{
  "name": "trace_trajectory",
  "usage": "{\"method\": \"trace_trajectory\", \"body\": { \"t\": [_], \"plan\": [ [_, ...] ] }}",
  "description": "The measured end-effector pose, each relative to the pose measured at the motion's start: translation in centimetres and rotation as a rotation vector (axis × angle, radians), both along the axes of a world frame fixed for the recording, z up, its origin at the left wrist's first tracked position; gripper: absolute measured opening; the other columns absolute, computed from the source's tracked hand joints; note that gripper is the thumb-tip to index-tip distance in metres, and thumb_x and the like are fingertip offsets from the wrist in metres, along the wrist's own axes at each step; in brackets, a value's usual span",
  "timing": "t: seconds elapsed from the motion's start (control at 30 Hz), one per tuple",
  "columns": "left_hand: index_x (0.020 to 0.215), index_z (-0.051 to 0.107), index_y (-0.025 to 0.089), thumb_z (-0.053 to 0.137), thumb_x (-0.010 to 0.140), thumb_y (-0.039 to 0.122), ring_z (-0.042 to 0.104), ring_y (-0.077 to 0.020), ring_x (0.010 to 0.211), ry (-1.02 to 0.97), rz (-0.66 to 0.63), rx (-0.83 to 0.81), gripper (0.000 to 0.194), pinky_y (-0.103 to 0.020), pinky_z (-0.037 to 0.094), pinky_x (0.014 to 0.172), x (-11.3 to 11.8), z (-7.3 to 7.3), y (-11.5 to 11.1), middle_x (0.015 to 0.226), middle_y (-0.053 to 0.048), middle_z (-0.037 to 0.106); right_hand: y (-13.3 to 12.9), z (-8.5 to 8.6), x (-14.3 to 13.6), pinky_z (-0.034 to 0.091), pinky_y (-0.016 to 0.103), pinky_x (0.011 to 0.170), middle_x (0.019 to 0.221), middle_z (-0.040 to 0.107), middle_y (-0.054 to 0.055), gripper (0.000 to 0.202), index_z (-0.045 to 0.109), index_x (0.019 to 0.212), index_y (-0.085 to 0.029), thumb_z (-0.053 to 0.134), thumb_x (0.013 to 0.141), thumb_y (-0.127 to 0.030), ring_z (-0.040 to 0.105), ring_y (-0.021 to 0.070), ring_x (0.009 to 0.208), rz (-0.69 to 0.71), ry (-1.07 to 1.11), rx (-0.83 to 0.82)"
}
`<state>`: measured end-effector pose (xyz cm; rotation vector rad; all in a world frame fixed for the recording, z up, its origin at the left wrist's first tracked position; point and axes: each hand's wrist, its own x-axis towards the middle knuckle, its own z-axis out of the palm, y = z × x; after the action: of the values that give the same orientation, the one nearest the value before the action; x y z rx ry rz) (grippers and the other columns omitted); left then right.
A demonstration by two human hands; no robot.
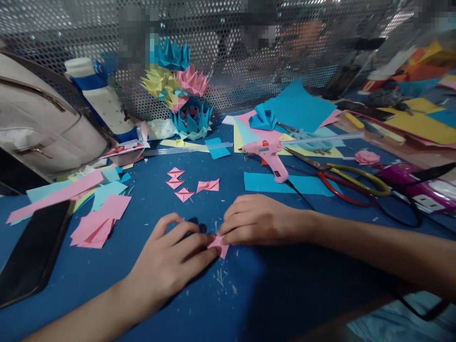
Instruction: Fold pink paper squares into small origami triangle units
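Observation:
A small pink folded paper [220, 247] lies on the blue tabletop, pinched between the fingers of both hands. My left hand [174, 259] presses its left side with thumb and fingertips. From the right, my right hand [261, 221] holds the upper right edge, fingers drawn together. Just beyond them sit several small pink folded pieces [184, 194], pointed in shape, and one pink creased strip [208, 185]. To the left is a fanned stack of pink paper rectangles [100, 223].
A pink glue gun [269, 154], yellow-and-red-handled scissors [351, 183] and blue paper sheets [295, 107] lie at the back right. Folded paper flowers [192, 116] stand against a perforated metal panel. A phone [37, 247], a bottle [101, 97] and a bag [39, 114] are at left.

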<state>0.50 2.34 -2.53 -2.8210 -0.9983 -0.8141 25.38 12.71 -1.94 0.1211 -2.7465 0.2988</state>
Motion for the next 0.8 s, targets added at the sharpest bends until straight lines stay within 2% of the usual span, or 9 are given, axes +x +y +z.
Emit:
{"method": "trace_trajectory", "body": {
  "t": [0.23, 0.47, 0.6, 0.7, 0.8],
  "plan": [
    [0.109, 0.072, 0.024, 0.041, 0.107, 0.018, 0.059, -0.0166, 0.096, 0.014, 0.004, 0.060, 0.031, -0.039, 0.030, 0.100, 0.2, -0.1, 0.2, 0.098, 0.001, 0.074, 0.0, 0.1, 0.0, 0.040, 0.031, 0.084, 0.120, 0.070, 0.002, 0.024, 0.063, 0.117, -0.019, 0.043, 0.105, -0.021, 0.057, 0.0147, 0.109, -0.010, -0.045, 0.031],
    [0.109, 0.072, 0.026, 0.046, 0.106, 0.020, 0.061, -0.0156, 0.093, 0.111, -0.007, 0.100, 0.027, -0.037, 0.032, 0.098, 0.4, 0.6, 0.2, 0.097, 0.002, 0.074, 0.1, 0.1, 0.0, 0.040, 0.031, 0.083, 0.120, 0.070, 0.002, 0.027, 0.064, 0.117, -0.020, 0.039, 0.107, -0.023, 0.057, 0.0138, 0.109, -0.016, -0.064, 0.051],
    [0.107, 0.073, 0.025, 0.045, 0.106, 0.018, 0.062, -0.0169, 0.091, 0.092, -0.007, 0.111, 0.029, -0.039, 0.032, 0.097, 0.4, 0.6, 0.3, 0.096, 0.002, 0.074, 0.1, 0.1, 0.0, 0.040, 0.031, 0.083, 0.119, 0.071, 0.004, 0.032, 0.064, 0.117, -0.020, 0.034, 0.108, -0.024, 0.057, 0.0145, 0.109, -0.015, -0.063, 0.045],
    [0.107, 0.074, 0.025, 0.045, 0.106, 0.018, 0.061, -0.0172, 0.091, 0.102, -0.006, 0.120, 0.030, -0.039, 0.031, 0.098, 0.4, 0.7, 0.2, 0.095, 0.002, 0.075, 0.1, 0.1, 0.0, 0.040, 0.031, 0.083, 0.119, 0.071, 0.004, 0.030, 0.064, 0.117, -0.020, 0.037, 0.107, -0.024, 0.058, 0.0150, 0.108, -0.015, -0.064, 0.054],
    [0.110, 0.073, 0.023, 0.041, 0.107, 0.019, 0.060, -0.0181, 0.096, 0.122, -0.011, 0.124, 0.032, -0.038, 0.030, 0.100, 0.5, 0.8, -0.2, 0.101, 0.001, 0.075, 0.0, 0.1, 0.0, 0.040, 0.031, 0.083, 0.119, 0.071, 0.004, 0.031, 0.064, 0.117, -0.020, 0.035, 0.108, -0.024, 0.057, 0.0146, 0.108, -0.019, -0.074, 0.052]
  ]
}}
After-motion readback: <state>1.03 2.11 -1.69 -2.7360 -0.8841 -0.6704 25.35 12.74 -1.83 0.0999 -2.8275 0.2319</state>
